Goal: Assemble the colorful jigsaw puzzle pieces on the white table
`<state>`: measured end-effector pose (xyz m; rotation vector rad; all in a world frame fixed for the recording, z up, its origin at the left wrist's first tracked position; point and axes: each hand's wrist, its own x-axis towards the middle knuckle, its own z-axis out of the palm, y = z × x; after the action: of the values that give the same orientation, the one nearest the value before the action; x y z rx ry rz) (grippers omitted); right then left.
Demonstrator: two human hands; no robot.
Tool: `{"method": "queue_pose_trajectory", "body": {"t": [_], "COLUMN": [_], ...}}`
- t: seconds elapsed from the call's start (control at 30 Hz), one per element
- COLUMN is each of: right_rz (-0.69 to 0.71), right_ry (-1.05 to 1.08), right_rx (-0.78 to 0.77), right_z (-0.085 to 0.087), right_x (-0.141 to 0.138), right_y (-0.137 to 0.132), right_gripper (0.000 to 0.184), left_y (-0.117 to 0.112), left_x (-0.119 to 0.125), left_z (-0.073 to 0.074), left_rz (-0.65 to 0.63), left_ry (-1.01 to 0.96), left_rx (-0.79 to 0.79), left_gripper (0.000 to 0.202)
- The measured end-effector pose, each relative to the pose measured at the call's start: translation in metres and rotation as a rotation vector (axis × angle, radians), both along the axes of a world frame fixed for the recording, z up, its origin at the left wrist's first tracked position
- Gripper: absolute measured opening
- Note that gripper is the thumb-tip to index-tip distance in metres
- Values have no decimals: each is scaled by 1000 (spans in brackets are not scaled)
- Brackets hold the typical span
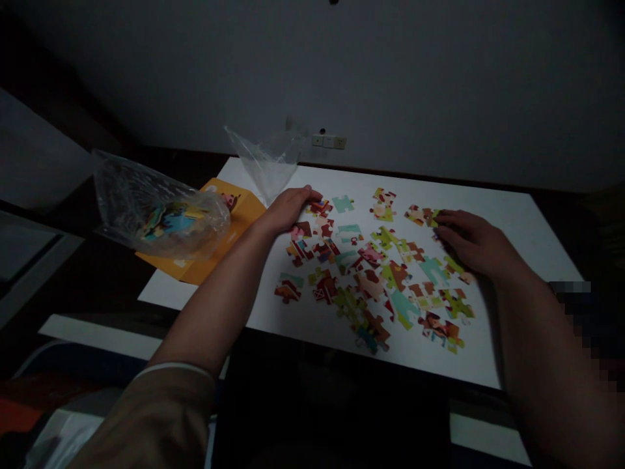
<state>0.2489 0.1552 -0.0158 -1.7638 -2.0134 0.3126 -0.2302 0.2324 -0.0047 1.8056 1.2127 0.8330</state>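
Loose cardboard jigsaw puzzle pieces (370, 284) lie spread over a white table (512, 228), printed in green, red, brown and pale blue. At the left edge of the spread, my left hand (289, 208) rests with its fingers out, touching a red puzzle piece (321, 207); part of its fingers is hidden. On the far right side, my right hand (476, 241) is low over the table, thumb and fingers apart. Its fingertips touch a green puzzle piece (434, 218) beside a brown one. Neither hand lifts anything.
A clear plastic bag (161, 208) with more pieces lies on an orange-yellow box or sheet (239, 225) at the left. Another clear bag (268, 159) stands at the table's back edge. Behind is a wall with sockets (329, 141). The room is dim.
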Motion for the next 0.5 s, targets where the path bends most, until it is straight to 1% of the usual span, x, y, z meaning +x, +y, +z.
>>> {"method": "queue_pose_trajectory", "body": {"t": [0.07, 0.1, 0.17, 0.3, 0.4, 0.5], "right_rz": [39, 50, 61, 94, 114, 115], "right_ry": [-24, -37, -66, -140, -166, -149], "right_rx": [39, 56, 61, -9, 10, 41], "right_z": [-1, -1, -1, 2, 3, 3], "right_x": [0, -1, -3, -8, -9, -9], "right_y": [3, 5, 8, 12, 15, 16], "right_gripper": [41, 39, 40, 51, 51, 50], "left_y": [0, 0, -1, 0, 4, 8], "left_x": [0, -1, -1, -2, -1, 1], "left_z": [-1, -1, -1, 0, -1, -4], "left_rz": [3, 0, -2, -14, -56, -60], "left_ry": [33, 51, 99, 276, 414, 445], "left_rx": [32, 45, 77, 175, 226, 265], "left_gripper": [50, 46, 47, 57, 50, 39]}}
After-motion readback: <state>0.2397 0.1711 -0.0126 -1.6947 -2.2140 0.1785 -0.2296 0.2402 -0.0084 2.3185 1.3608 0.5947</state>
